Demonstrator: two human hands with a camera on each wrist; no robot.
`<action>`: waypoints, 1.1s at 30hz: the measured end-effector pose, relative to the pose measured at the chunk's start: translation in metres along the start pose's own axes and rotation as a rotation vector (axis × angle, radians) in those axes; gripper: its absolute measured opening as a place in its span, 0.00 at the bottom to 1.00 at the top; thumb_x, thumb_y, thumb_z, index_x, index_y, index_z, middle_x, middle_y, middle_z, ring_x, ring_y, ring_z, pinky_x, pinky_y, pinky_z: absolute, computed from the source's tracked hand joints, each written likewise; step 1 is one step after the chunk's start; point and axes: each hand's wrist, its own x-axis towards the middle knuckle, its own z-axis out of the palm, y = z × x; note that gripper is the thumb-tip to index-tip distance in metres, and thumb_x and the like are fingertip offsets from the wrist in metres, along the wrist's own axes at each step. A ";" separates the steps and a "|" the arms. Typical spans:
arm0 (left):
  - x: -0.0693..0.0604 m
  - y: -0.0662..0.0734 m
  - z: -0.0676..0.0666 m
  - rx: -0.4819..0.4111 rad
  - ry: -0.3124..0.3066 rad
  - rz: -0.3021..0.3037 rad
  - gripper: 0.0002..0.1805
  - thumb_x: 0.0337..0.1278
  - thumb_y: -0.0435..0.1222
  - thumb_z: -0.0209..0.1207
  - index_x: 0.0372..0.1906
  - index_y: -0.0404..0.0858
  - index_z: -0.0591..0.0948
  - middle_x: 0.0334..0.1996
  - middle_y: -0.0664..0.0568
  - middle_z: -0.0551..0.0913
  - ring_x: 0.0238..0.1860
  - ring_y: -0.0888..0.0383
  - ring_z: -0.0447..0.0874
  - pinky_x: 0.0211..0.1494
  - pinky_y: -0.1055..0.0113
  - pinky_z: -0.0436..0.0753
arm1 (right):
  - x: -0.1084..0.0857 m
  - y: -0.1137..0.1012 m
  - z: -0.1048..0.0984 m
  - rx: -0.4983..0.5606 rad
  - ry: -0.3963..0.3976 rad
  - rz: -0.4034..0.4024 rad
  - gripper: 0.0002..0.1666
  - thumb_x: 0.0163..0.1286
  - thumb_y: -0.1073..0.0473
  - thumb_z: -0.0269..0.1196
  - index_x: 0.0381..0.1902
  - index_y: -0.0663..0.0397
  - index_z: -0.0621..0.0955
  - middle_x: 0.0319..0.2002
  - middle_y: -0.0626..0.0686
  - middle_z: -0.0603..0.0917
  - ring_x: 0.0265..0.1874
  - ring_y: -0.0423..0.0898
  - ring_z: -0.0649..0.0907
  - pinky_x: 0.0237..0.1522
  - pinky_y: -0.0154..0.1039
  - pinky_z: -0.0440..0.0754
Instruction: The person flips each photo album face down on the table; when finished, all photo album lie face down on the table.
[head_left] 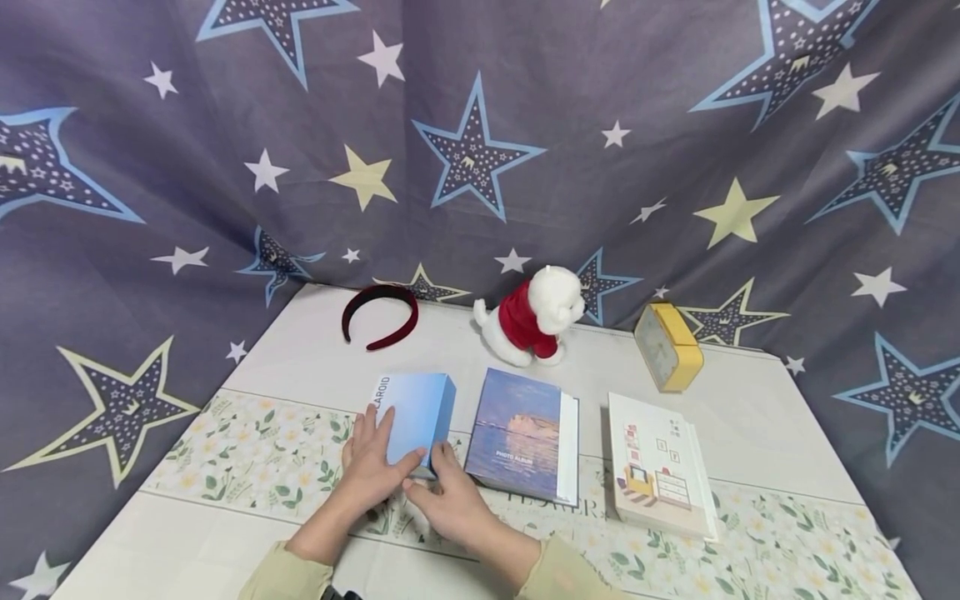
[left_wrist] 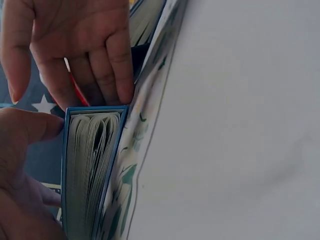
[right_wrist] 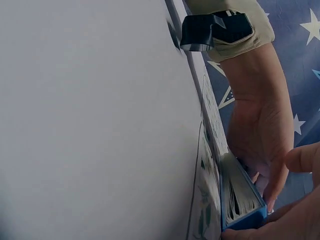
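A light-blue photo album (head_left: 420, 400) with partly covered lettering lies on the table, its page edges (left_wrist: 92, 165) facing the person. My left hand (head_left: 370, 458) rests on its cover with fingers spread and the thumb near the spine edge. My right hand (head_left: 453, 498) touches the spine side at the near right corner with extended fingers, its thumb apart from the cover. The two thumbs are close together. Just to the right lies a photo album with a painted seascape cover (head_left: 517, 433).
Farther right is a white album with a furniture drawing (head_left: 656, 467). Along the back are a dark red headband (head_left: 381, 292), a white plush toy in a red sweater (head_left: 525, 321) and a yellow clock-like object (head_left: 671, 346). A starry curtain (head_left: 480, 233) hangs behind the table.
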 end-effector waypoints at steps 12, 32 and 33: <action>0.001 0.000 -0.010 -0.156 -0.024 -0.123 0.48 0.63 0.57 0.54 0.77 0.35 0.50 0.76 0.32 0.37 0.72 0.25 0.34 0.64 0.26 0.43 | -0.002 0.003 0.001 0.217 -0.023 -0.119 0.44 0.75 0.45 0.53 0.77 0.58 0.50 0.75 0.69 0.41 0.73 0.61 0.53 0.66 0.48 0.65; 0.001 0.013 -0.023 -0.500 -0.079 -0.132 0.49 0.61 0.54 0.61 0.79 0.53 0.45 0.77 0.40 0.43 0.74 0.34 0.41 0.68 0.33 0.49 | -0.002 -0.003 0.000 0.424 -0.062 -0.317 0.46 0.75 0.54 0.54 0.79 0.44 0.40 0.78 0.54 0.42 0.73 0.51 0.58 0.69 0.46 0.62; 0.001 0.013 -0.022 -0.506 -0.076 -0.134 0.50 0.60 0.53 0.62 0.79 0.54 0.45 0.77 0.40 0.44 0.74 0.34 0.42 0.68 0.33 0.50 | -0.002 -0.003 0.000 0.429 -0.071 -0.322 0.46 0.75 0.54 0.54 0.79 0.44 0.40 0.78 0.54 0.41 0.73 0.51 0.57 0.69 0.47 0.62</action>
